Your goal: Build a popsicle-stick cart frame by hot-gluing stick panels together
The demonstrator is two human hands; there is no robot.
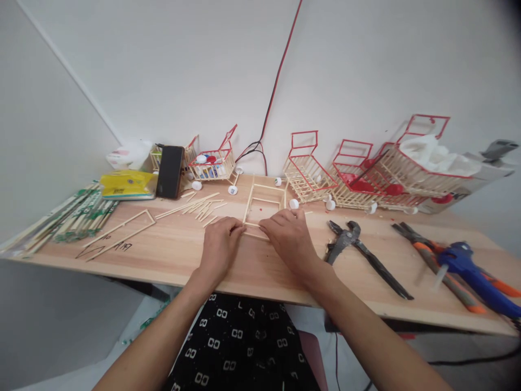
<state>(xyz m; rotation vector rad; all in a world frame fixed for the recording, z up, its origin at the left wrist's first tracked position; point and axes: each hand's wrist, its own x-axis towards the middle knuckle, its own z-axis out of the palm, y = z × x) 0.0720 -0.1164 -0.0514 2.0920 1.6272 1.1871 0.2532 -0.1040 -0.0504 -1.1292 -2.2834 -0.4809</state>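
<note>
A small open frame of thin wooden sticks (266, 187) stands on the table in front of me. My left hand (221, 241) pinches its near left corner between thumb and fingertips. At the near right side, my right hand (288, 236) has its fingers closed on the same frame; the fingers cover that corner, so the exact contact is hidden. A stick runs along the tabletop between the two hands. Loose cut sticks (203, 206) lie just beyond my left hand. To the right of my right hand rest black-handled pliers (345, 239).
Several finished miniature shopping carts (309, 174) line the wall, some holding bottle caps. A phone (170, 171) leans beside a yellow packet (127, 185). Bundled sticks (83, 214) lie left. Orange-handled pliers (443, 271) and a blue glue gun (468, 269) lie right.
</note>
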